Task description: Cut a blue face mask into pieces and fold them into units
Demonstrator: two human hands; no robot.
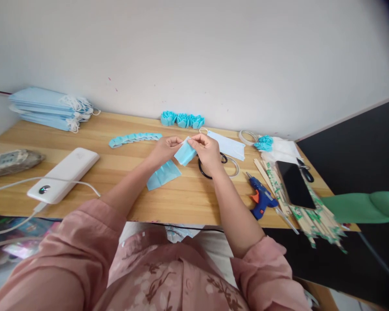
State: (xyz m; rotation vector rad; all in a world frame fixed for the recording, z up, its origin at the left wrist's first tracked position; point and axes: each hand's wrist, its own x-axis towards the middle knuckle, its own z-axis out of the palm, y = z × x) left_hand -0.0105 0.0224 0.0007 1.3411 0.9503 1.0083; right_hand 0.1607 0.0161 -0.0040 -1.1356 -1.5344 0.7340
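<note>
Between my two hands, above the middle of the table, is a small light-blue piece of mask fabric. My left hand pinches its upper left corner, and my right hand pinches its upper right edge. Beneath my left wrist lies another blue fabric piece, flat on the wood. A pleated blue strip rests to the left of my left hand. Black-handled scissors lie partly hidden under my right hand. Behind it is a flat face mask with a white ear loop.
Three blue fabric flowers stand by the wall. At left are stacked masks, a white power bank with a cable, and a power strip. At right lie a blue glue gun, a tape roll, wrapped chopsticks and a phone.
</note>
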